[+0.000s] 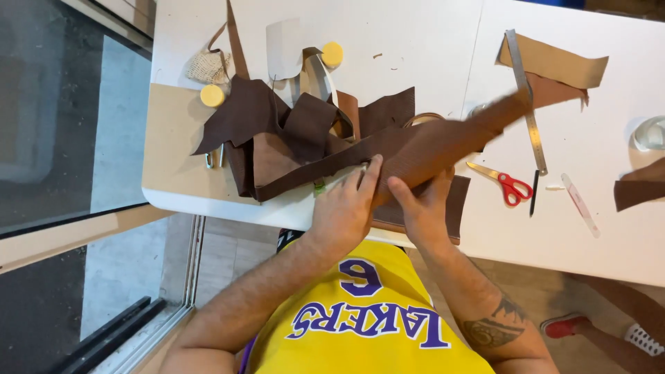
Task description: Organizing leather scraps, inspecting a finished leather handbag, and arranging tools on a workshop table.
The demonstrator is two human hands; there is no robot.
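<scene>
1. My left hand (344,208) presses down on a long brown leather strip (415,149), fingers stretched flat and close together, the index fingertip touching the strip's near edge.
2. My right hand (424,208) sits just beside the left, fingers curled over the same strip and pinching it, thumb pointing toward my left fingers.
3. The strip runs from just left of my left fingers, under both hands, and away up to the right past my right fingers; its far end looks blurred.
4. Beyond my left fingers lies a heap of dark brown leather scraps (277,125) on the white table (415,41).
5. Under my right fingers, a flat brown leather piece (457,201) hangs over the table's near edge.
6. To the right of my right fingers lie red-handled scissors (506,183), then a black pen (534,194), close together.
7. Farther beyond my right fingers, a metal ruler (530,111) crosses a tan leather piece (561,62).
8. Two yellow round sponges (213,95) rest well beyond my left fingers.
</scene>
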